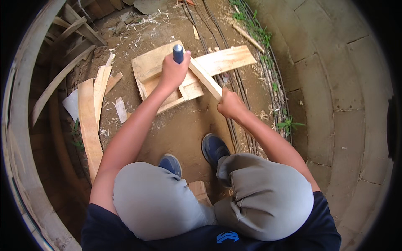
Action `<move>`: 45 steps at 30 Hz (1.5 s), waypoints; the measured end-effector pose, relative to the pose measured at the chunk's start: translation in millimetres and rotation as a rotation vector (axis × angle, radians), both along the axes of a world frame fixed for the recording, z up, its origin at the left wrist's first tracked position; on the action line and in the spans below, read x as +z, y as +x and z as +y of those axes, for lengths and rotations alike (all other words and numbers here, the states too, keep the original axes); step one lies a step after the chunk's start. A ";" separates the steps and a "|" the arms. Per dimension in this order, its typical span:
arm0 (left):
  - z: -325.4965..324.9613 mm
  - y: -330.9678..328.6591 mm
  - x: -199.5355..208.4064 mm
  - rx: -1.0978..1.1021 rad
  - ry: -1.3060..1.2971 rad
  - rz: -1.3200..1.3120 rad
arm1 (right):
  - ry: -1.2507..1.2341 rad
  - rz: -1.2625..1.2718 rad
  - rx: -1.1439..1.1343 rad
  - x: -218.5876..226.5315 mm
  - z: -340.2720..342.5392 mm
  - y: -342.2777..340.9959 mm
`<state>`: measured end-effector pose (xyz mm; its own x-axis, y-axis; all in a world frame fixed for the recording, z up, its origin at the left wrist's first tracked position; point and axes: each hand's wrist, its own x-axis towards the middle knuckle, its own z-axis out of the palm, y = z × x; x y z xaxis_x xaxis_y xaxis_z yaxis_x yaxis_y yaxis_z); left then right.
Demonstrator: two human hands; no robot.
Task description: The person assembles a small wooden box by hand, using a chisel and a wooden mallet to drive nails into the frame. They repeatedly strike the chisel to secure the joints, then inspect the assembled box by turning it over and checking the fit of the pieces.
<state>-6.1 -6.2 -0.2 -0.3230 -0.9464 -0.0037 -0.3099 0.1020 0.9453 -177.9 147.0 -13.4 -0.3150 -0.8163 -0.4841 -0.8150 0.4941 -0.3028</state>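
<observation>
My left hand (175,71) is closed round a tool with a dark blue handle (178,54) and a silvery rounded end, which points up. Its working end is hidden below the fist. My right hand (232,103) grips the near end of a straight wooden bar (205,77), whose far end slants up and left to beside my left hand. Beneath both lies a shallow wooden box (180,100) on the ground. A pale plank (228,60) rests across it and sticks out to the right.
Curved wooden offcuts (89,117) lie at the left, near a timber frame (54,83). Dark cables (232,129) run along the dirt ground (167,136). A block wall (326,83) stands at the right. A wooden block (198,189) shows between my knees.
</observation>
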 end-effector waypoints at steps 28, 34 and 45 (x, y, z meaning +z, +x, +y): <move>-3.7 -6.0 9.0 0.073 -0.033 0.331 | -0.018 -0.088 0.031 -5.1 3.1 -5.6; -2.7 -7.9 -2.0 0.063 -0.061 0.225 | -0.006 -0.086 0.033 -2.2 3.9 -5.7; -4.4 7.1 -2.4 0.123 -0.013 0.140 | -0.258 -0.080 -0.026 50.6 -2.6 -37.5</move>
